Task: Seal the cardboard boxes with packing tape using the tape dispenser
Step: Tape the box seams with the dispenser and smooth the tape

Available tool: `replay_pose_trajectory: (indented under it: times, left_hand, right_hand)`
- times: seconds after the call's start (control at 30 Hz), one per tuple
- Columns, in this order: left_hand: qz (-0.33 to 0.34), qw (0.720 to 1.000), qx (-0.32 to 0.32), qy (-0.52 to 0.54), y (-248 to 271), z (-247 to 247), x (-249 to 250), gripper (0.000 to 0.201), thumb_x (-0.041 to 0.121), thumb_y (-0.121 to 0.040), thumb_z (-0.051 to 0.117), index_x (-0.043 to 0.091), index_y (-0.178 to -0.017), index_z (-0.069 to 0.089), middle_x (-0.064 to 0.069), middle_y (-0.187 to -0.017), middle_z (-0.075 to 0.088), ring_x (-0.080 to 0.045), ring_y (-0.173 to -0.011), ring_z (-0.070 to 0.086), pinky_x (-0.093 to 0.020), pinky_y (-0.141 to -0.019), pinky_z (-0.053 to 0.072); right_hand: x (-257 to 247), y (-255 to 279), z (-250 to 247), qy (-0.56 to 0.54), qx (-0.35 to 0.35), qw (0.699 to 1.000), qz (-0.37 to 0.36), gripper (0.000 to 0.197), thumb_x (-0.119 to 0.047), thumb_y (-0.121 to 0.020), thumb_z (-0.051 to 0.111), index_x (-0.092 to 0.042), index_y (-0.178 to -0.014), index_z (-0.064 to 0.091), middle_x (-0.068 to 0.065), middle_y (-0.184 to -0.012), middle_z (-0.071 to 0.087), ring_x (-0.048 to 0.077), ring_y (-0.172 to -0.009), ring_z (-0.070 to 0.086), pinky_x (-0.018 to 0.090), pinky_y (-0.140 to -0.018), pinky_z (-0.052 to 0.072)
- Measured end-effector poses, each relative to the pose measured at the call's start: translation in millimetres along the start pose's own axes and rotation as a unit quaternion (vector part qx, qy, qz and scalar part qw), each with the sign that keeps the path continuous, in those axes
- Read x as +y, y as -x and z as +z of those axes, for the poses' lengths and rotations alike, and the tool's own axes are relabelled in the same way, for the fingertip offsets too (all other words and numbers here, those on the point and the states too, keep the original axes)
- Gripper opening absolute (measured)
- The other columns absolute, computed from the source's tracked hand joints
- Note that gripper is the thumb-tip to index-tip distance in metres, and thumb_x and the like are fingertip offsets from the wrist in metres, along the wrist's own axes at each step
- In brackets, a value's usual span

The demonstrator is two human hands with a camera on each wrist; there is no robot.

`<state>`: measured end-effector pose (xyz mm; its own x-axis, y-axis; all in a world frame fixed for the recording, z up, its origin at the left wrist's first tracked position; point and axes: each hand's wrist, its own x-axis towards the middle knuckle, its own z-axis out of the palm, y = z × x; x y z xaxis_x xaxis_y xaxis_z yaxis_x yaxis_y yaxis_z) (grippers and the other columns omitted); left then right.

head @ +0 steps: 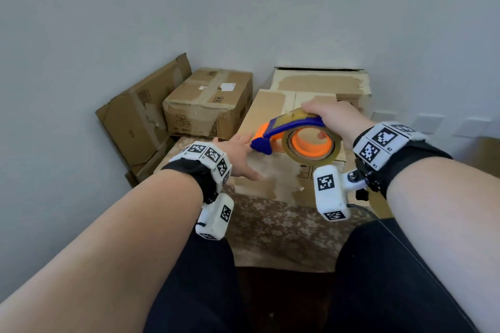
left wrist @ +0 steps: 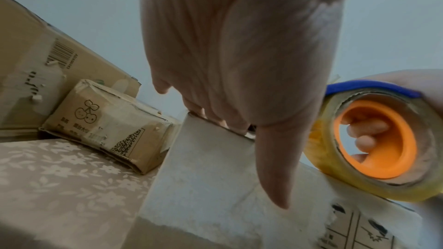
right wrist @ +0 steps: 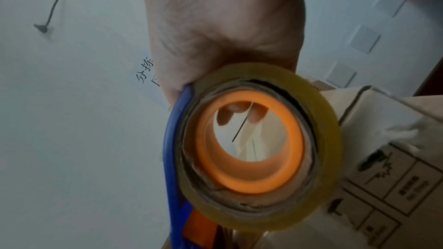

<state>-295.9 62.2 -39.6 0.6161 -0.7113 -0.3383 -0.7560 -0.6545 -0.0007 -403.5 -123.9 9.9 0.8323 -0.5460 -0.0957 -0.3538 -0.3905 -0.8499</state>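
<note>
Your right hand (head: pixel 335 116) grips the tape dispenser (head: pixel 295 138) just above the cardboard box (head: pixel 270 105) at the counter (head: pixel 284 224) near edge, nose pointing left toward your flat, fingers-straight left hand (head: pixel 240 154) steadying the box's left side

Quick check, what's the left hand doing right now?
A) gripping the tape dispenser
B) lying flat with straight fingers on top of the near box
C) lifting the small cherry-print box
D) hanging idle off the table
B: the left hand lies fingers-straight on the top of the near box, while the right hand grips the tape dispenser.
</note>
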Motion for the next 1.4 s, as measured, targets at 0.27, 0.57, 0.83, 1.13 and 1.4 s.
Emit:
replay_pose_trajectory:
  times: [0.27, 0.57, 0.83, 1.13, 1.4]
  left_hand:
    - [-0.003, 1.000, -0.022, -0.001, -1, -5, 3, 0.097, 0.056, -0.083, 0.062, 0.028, -0.153, 0.001, 0.005, -0.160, -0.011, -0.015, -0.147, -0.003, -0.049, -0.116, 0.012]
    - [-0.026, 0.998, -0.050, -0.020, 0, -8, 6, 0.103, 0.057, -0.085, 0.059, 0.025, -0.151, -0.014, 0.003, -0.158, -0.019, -0.014, -0.146, -0.011, -0.051, -0.117, 0.008]
    - [-0.031, 0.998, -0.056, -0.021, -3, -6, 5, 0.109, 0.063, -0.079, 0.061, 0.033, -0.149, -0.016, 0.003, -0.158, -0.020, -0.017, -0.147, -0.012, -0.056, -0.116, 0.013]
    - [-0.046, 0.996, -0.052, -0.046, -3, -8, 26, 0.107, 0.076, -0.073, 0.056, 0.045, -0.146, -0.016, -0.002, -0.159, -0.017, -0.025, -0.147, -0.005, -0.063, -0.112, 0.001]
    - [0.000, 0.999, -0.034, -0.028, -16, -12, 56, 0.107, 0.073, -0.074, 0.059, 0.038, -0.150, -0.007, 0.003, -0.160, -0.013, -0.023, -0.148, -0.005, -0.062, -0.112, 0.003]
  right_hand:
    - [10, 0, -11, -0.010, -0.066, 0.998, -0.013, 0.034, -0.051, -0.086, 0.060, -0.018, -0.086, 0.063, 0.007, -0.082, 0.065, 0.022, -0.079, 0.059, 0.036, -0.091, 0.045]
    - [17, 6, -56, 0.032, -0.067, 0.997, -0.037, 0.030, -0.042, -0.087, 0.061, -0.018, -0.068, 0.062, 0.005, -0.067, 0.062, 0.022, -0.067, 0.057, 0.031, -0.073, 0.046]
    - [12, 10, -59, 0.176, -0.075, 0.979, -0.077, 0.043, -0.039, -0.096, 0.049, -0.020, -0.058, 0.048, 0.014, -0.075, 0.053, 0.023, -0.075, 0.049, 0.030, -0.073, 0.037]
    - [9, 9, -59, 0.265, -0.089, 0.955, -0.097, 0.046, -0.042, -0.097, 0.044, -0.018, -0.059, 0.043, 0.013, -0.074, 0.047, 0.023, -0.070, 0.045, 0.027, -0.059, 0.032]
    - [21, -1, -60, 0.200, -0.076, 0.974, -0.080, 0.043, -0.053, -0.087, 0.055, -0.013, -0.071, 0.054, 0.008, -0.068, 0.050, 0.021, -0.066, 0.048, 0.031, -0.066, 0.037]
